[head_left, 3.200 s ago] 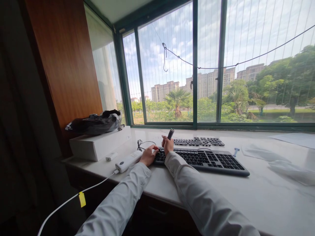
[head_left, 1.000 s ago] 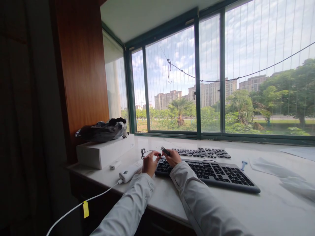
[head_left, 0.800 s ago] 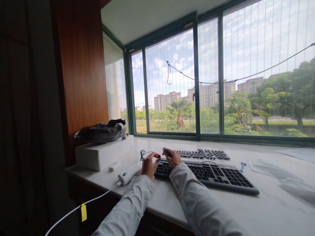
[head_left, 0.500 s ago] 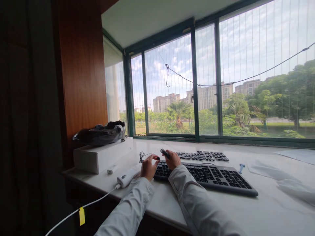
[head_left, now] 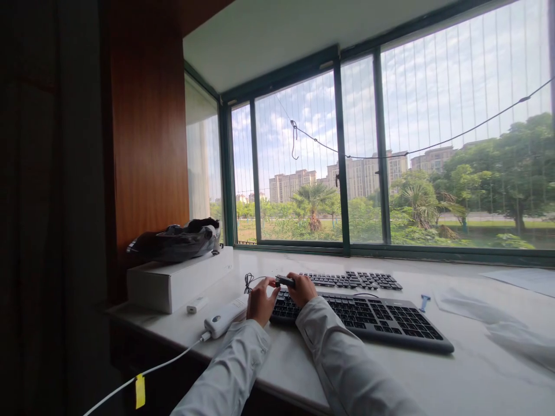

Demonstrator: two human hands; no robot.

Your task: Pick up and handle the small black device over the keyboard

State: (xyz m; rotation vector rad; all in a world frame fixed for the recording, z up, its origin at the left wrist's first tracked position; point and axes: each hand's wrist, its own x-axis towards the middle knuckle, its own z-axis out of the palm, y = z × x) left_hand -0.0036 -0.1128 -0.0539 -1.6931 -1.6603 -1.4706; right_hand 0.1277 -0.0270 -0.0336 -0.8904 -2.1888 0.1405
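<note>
A black keyboard (head_left: 368,318) lies on the white marble counter, and loose keycaps (head_left: 351,280) are laid out in rows behind it. Over the keyboard's left end, my right hand (head_left: 303,290) is closed on a small dark tool (head_left: 285,281) that points left. My left hand (head_left: 261,301) pinches a small black keycap right at the tool's tip; fingers partly hide it. Both hands are close together.
A white power strip (head_left: 223,319) with a cable is left of my left hand. Further left stand a white box (head_left: 173,283) bearing a black bag (head_left: 177,240), and a small white adapter (head_left: 197,305). A blue tool (head_left: 424,302) and clear plastic (head_left: 481,312) lie right.
The dark tool in my right hand has tipped lower and come to the keycap in my left hand. The camera view has shifted slightly.
</note>
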